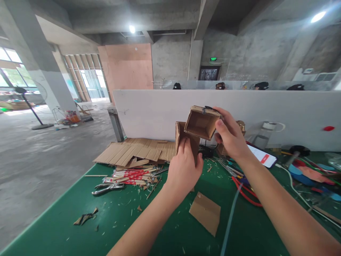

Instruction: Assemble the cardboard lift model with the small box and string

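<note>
Above the green table (165, 227), my right hand (229, 133) grips a small open cardboard box (202, 123) by its right side, thumb at the rim. Its open end faces the camera, and a dark strip sits on its top edge. My left hand (186, 163) is closed round a second, taller cardboard piece (180, 133) with folded walls, its fingers reaching inside. The small box overlaps the upper part of this piece; whether the two are joined I cannot tell. A loose cardboard square (205, 213) lies below my hands.
Flat cardboard sheets (128, 151), wooden sticks in red wrappers (133, 175) and metal pliers (108, 187) lie left. At right are a phone (262, 155), red-handled tools (246, 192), a clear bottle (263, 135) and cables. A white partition (149, 113) stands behind.
</note>
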